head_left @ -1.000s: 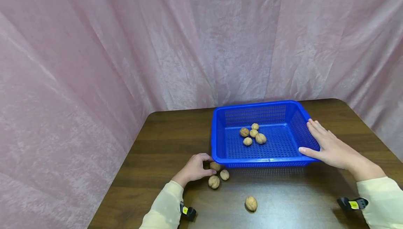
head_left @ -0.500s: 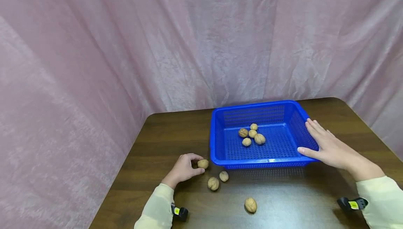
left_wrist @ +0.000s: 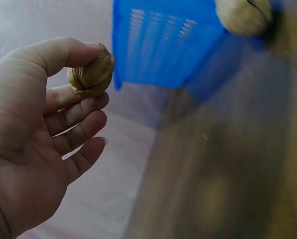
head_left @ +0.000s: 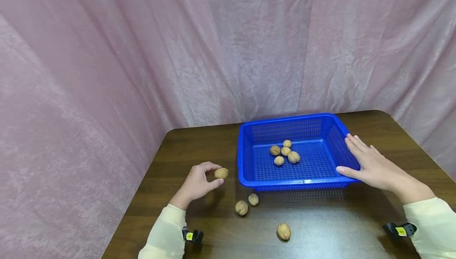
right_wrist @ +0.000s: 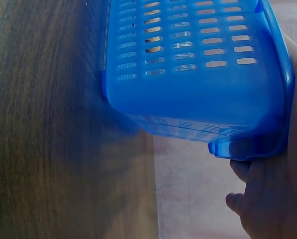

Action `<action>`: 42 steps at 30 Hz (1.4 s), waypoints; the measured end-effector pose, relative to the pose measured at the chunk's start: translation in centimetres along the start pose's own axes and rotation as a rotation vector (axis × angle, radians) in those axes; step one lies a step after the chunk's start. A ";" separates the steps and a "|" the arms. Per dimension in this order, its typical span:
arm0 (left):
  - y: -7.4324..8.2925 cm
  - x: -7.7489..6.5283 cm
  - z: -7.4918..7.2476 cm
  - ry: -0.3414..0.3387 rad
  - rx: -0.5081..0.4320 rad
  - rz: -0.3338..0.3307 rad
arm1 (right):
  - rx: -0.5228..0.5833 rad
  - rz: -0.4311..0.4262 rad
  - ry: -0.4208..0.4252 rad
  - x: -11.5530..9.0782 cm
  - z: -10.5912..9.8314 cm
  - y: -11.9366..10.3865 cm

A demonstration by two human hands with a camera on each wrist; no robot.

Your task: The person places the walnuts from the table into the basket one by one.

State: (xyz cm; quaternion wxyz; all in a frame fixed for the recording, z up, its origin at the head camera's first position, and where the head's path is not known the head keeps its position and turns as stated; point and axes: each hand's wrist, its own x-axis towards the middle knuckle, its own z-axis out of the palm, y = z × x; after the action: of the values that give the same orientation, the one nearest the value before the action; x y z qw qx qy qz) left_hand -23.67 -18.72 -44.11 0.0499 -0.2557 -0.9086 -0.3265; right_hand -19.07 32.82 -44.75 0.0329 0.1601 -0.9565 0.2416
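Observation:
Between thumb and fingertips my left hand [head_left: 198, 181] pinches a walnut [head_left: 221, 173], raised over the table left of the basket. The left wrist view shows this walnut [left_wrist: 91, 73] held by the thumb and index finger, the other fingers loosely bent. My right hand [head_left: 374, 168] rests on the right rim of a blue plastic basket [head_left: 278, 183], fingers straight and spread, thumb over the front right corner. From the right wrist, the basket's slotted side wall [right_wrist: 188, 94] fills the upper view. Inside the basket lies a cluster of several walnuts [head_left: 286, 151].
Two walnuts lie near the basket's front left corner, a larger walnut [head_left: 241, 208] and a smaller walnut [head_left: 253, 199]. Another walnut [head_left: 284, 231] sits nearer the front of the brown wooden table [head_left: 199, 144]. A pink curtain [head_left: 228, 53] hangs behind and to the left.
My left hand has drawn a walnut out from beside the basket's front left corner, moving left and then up with it. The right hand has stayed on the basket rim.

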 end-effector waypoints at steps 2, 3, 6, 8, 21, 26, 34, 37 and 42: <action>1.0 0.6 -0.3 0.000 0.011 0.035 | -0.021 -0.009 0.002 0.0 -0.1 0.0; 1.6 0.9 -0.4 -0.004 0.011 0.051 | -0.033 -0.016 0.004 0.0 -0.1 0.1; 3.3 2.4 -0.5 -0.026 0.010 0.106 | -0.065 -0.024 0.015 0.1 -0.1 0.2; 4.5 3.7 -0.4 -0.051 0.015 0.145 | -0.080 -0.026 0.024 0.1 0.0 0.3; 11.3 12.8 0.4 -0.219 0.155 0.234 | -0.072 -0.027 0.041 -0.2 0.0 0.4; 12.4 16.1 1.4 -0.224 0.141 0.200 | -0.072 -0.036 0.049 -0.3 -0.1 0.5; 12.4 20.6 4.2 -0.198 0.076 0.129 | -0.056 -0.032 0.044 -0.3 0.0 0.6; 11.7 21.4 5.4 -0.176 0.032 0.076 | -0.048 -0.028 0.037 -0.3 0.1 0.5; 9.9 22.2 7.1 -0.117 0.032 0.018 | -0.045 -0.040 0.034 -0.2 0.0 0.1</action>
State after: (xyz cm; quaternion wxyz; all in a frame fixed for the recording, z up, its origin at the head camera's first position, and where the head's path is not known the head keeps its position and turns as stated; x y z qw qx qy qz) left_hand -37.41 1.70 -38.32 0.0039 -0.2815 -0.9128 -0.2958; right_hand -18.94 32.96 -44.84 0.0574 0.1742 -0.9577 0.2218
